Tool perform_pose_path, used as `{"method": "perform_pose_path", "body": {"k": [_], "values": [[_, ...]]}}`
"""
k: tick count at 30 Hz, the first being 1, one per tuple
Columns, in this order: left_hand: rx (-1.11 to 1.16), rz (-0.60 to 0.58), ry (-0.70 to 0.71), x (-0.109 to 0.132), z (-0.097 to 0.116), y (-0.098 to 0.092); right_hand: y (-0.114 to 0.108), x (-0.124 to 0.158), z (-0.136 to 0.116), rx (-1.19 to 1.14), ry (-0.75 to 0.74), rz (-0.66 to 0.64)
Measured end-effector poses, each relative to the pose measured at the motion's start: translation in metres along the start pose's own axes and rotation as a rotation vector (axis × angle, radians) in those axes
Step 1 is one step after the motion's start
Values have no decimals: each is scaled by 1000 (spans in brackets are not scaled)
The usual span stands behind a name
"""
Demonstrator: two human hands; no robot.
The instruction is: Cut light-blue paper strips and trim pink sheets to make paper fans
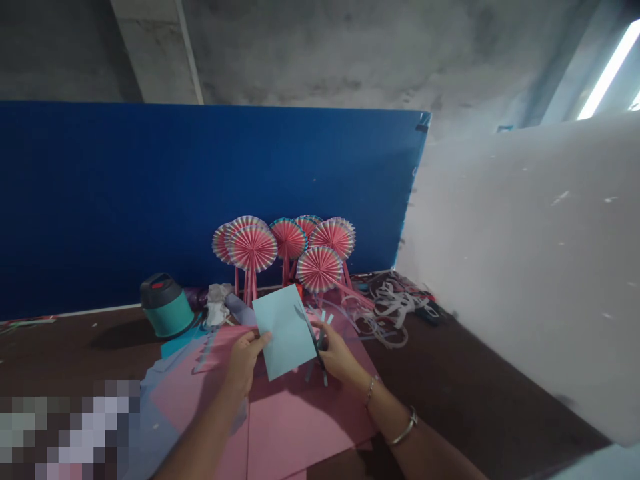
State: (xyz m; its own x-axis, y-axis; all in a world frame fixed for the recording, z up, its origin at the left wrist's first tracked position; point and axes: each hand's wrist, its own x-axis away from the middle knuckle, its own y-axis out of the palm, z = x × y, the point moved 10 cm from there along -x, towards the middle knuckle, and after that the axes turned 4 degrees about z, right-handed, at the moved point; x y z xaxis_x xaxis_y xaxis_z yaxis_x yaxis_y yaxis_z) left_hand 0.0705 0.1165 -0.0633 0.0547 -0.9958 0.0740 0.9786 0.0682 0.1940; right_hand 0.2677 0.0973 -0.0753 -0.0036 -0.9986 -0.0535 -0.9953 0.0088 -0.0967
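My left hand point(246, 360) pinches the left edge of a light blue paper sheet point(285, 337), its thumb on the front. At the right edge of that sheet, my right hand point(334, 350) is closed on dark-handled scissors point(319, 348). The blades lie over the paper, pointing up and to the left. Small light blue strips point(325, 319) show beside my right hand, above and below it. Large pink sheets point(295, 427) lie flat under both hands.
Several pink pleated paper rosettes point(253, 248) on sticks stand behind the sheet, against a blue panel point(150, 193). A teal container point(167, 310) is at the left. Curled paper strips point(395, 303) lie at the right, beside a white panel point(525, 267).
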Motion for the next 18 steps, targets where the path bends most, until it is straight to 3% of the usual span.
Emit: {"method": "perform_pose_path", "body": {"k": [18], "values": [[-11, 20, -8, -1, -2, -3, -4, 1, -4, 50, -3, 48]]}}
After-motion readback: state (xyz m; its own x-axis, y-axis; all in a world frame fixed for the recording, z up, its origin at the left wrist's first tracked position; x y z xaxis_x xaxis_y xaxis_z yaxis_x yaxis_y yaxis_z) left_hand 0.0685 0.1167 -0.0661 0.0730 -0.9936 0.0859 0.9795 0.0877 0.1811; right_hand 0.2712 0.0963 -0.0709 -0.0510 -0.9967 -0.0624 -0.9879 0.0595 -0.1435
